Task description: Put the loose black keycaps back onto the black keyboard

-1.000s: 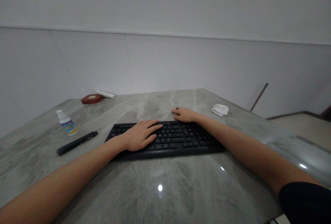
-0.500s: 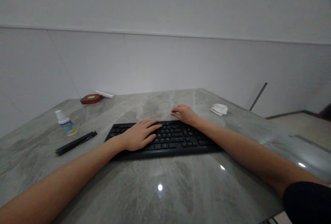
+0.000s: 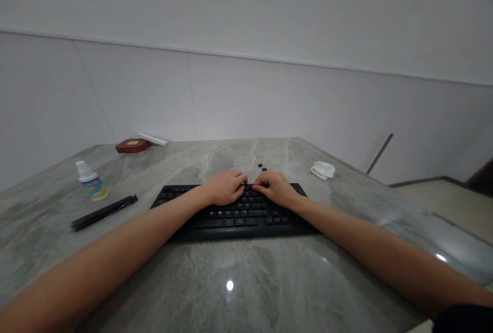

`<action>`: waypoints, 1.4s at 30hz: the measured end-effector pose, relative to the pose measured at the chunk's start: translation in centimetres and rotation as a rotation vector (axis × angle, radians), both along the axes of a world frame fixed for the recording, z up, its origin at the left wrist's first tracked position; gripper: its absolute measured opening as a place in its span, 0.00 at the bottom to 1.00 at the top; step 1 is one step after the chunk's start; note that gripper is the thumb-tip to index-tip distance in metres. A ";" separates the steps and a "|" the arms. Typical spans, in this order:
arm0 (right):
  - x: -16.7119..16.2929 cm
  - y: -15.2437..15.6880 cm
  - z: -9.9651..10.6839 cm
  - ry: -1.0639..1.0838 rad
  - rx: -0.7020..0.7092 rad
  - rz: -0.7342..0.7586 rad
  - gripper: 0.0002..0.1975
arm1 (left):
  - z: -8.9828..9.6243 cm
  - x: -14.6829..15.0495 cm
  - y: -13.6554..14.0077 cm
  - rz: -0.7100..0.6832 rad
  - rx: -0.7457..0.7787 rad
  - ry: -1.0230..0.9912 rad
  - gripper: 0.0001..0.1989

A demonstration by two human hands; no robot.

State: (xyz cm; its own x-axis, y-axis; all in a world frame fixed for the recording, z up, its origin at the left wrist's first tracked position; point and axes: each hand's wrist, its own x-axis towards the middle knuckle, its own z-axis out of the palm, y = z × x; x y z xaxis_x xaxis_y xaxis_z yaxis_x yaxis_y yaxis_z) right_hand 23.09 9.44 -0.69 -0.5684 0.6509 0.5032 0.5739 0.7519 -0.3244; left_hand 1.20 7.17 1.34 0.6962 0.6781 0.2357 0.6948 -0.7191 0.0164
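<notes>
A black keyboard (image 3: 231, 222) lies on the grey marbled table, partly covered by my hands. My left hand (image 3: 227, 188) rests over its upper middle, fingers bent inward and pressed together at the top row; a dark bit shows at the fingertips, too small to name. Close beside it, my right hand (image 3: 275, 188) has thumb and fingers pinched at the same row, and what they hold is hidden. Just behind the keyboard lie a small black piece (image 3: 260, 165), shaped like a keycap, and a second small black piece (image 3: 264, 169) by the right knuckles.
On the left stand a white spray bottle (image 3: 91, 181) and a long black strip-like object (image 3: 103, 212). A reddish-brown case (image 3: 132, 145) and a white flat bar (image 3: 153, 139) lie at the back left. A crumpled white cloth (image 3: 323, 170) is at the right. Behind is a wall.
My left hand has slid right and up, its spread fingers now curled. My right hand has come down onto the top row beside it. Small black pieces behind the keyboard have come into view.
</notes>
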 end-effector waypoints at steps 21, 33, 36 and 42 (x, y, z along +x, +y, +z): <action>-0.3 -0.2 -0.1 0.079 0.050 0.126 0.05 | -1.5 -0.1 0.4 -0.130 0.099 -0.168 0.15; -0.5 -0.5 0.1 0.032 0.064 0.134 0.04 | -1.2 -0.2 0.3 -0.184 0.080 -0.164 0.20; -0.4 -0.7 0.3 0.016 0.076 0.139 0.04 | -1.3 -0.3 0.3 -0.189 0.084 -0.159 0.20; -0.3 -1.4 0.6 0.039 0.106 0.163 0.06 | -1.4 -0.3 0.4 -0.184 0.083 -0.145 0.20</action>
